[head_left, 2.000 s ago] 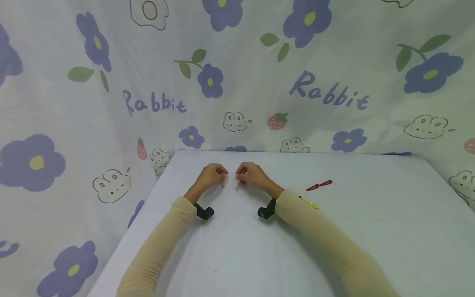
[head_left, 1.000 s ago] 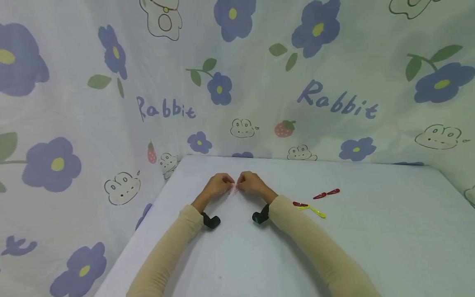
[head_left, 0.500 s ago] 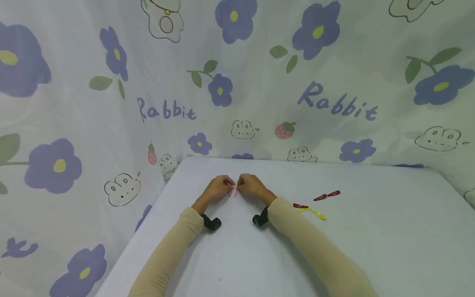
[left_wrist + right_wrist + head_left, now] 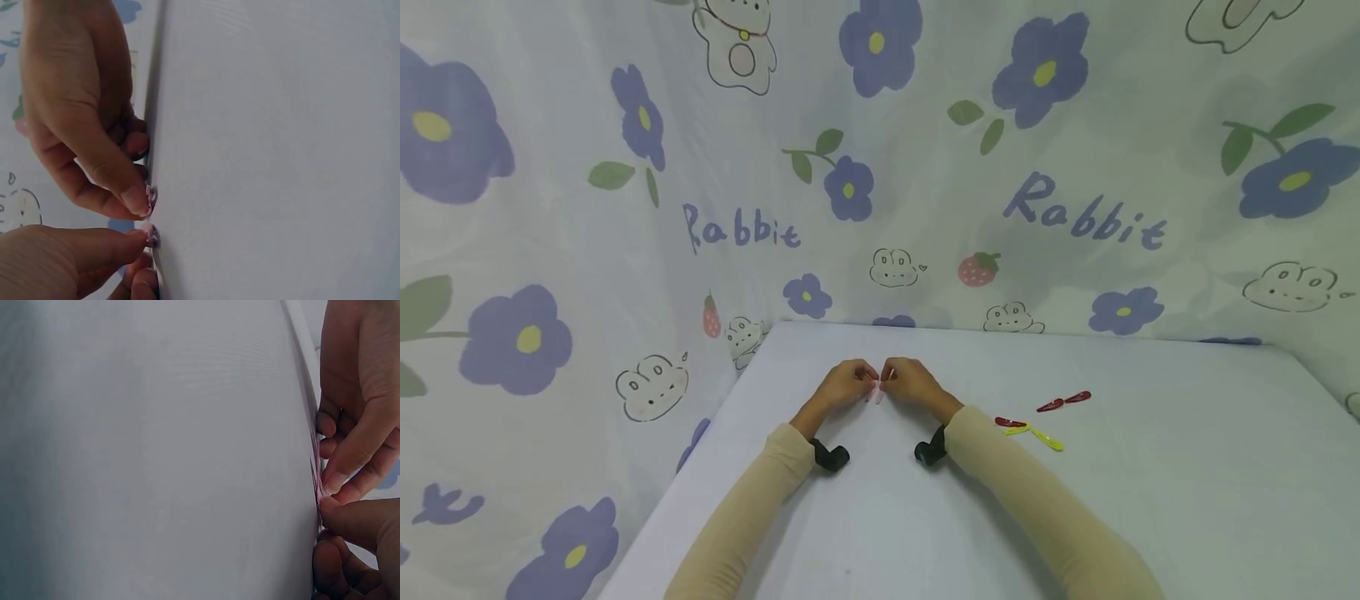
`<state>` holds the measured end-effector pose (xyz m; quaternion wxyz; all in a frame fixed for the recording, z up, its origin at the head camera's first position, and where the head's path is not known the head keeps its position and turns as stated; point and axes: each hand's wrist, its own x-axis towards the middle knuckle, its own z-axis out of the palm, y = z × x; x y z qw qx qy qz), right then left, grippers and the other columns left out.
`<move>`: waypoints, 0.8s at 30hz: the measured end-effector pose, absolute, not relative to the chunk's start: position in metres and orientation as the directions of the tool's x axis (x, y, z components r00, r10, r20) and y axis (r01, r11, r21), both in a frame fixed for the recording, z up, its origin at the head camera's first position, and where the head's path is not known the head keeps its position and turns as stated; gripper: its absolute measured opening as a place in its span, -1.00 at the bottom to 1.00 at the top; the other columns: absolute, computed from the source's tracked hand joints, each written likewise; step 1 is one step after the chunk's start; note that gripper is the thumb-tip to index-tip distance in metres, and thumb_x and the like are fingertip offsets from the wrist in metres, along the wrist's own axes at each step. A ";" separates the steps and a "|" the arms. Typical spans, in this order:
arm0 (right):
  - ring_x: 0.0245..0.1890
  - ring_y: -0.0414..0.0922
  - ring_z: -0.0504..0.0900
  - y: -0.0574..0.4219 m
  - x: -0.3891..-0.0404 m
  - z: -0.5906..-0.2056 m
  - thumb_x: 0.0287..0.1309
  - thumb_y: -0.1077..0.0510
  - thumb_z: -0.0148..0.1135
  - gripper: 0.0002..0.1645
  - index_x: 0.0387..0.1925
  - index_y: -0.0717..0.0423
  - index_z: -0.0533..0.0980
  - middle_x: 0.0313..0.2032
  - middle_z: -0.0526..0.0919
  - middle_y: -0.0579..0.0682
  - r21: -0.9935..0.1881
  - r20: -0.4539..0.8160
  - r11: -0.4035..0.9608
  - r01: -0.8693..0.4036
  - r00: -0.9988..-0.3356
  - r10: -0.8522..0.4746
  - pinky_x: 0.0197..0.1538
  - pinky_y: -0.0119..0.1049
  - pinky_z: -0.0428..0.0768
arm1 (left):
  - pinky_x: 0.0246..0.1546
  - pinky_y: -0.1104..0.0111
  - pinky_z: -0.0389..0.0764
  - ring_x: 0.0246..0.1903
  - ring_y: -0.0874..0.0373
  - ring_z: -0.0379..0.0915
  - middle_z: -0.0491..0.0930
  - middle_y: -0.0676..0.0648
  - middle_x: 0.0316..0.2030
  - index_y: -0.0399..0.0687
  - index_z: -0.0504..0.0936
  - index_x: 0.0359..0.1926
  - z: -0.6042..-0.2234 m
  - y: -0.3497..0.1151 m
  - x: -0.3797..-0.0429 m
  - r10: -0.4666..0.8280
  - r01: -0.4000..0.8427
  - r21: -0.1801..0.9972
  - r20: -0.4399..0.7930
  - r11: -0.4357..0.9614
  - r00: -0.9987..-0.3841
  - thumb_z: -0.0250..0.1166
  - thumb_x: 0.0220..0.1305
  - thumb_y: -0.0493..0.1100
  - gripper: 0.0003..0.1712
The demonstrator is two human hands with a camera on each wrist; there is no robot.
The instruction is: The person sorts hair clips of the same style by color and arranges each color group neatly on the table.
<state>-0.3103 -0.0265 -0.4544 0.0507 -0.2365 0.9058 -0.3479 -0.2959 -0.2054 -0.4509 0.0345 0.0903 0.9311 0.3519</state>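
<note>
My left hand and right hand meet above the far left part of the table, fingertips close together. Each pinches a small pink hair clip between thumb and forefinger. The left wrist view has the left hand's pink clip low and the right hand's pink clip just above it, a narrow gap between. Seen from the right wrist, pink shows at both pinching thumbs, the right thumb lowest. Fingers hide much of both clips.
Right of the hands lie two red hair clips end to end. Nearer me, another red clip lies against a yellow clip, with a second yellow clip beside them. A patterned curtain hangs behind the white table.
Two seconds ago the hands were apart, each with a pink clip. They have since come together, clips side by side. The head view has shifted slightly, uncovering the red and yellow clips by the right sleeve.
</note>
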 end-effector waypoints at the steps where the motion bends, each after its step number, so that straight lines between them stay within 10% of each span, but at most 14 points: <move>1: -0.40 -0.17 0.48 -0.027 -0.310 -0.455 0.24 0.19 0.32 -0.96 -0.32 0.09 0.62 -0.40 0.60 -0.04 -0.656 0.077 0.643 -0.396 -0.882 -0.465 -0.34 -0.36 0.40 | -0.27 0.35 0.46 -0.31 0.14 0.51 0.66 -0.05 -0.34 -0.10 0.72 -0.16 -0.451 -0.206 -0.295 0.190 0.142 0.660 -0.001 0.738 -0.982 0.30 0.29 -0.24 -0.86; 24: -0.39 -0.17 0.52 -0.024 -0.310 -0.456 0.26 0.20 0.30 -0.95 -0.27 0.11 0.63 -0.37 0.65 -0.02 -0.667 0.078 0.622 -0.409 -0.869 -0.488 -0.34 -0.37 0.46 | -0.03 0.17 0.56 -0.11 0.04 0.53 0.65 -0.15 -0.08 -0.07 0.70 0.09 -0.450 -0.223 -0.283 0.370 0.318 0.567 0.026 0.760 -0.929 0.42 0.23 -0.23 -0.62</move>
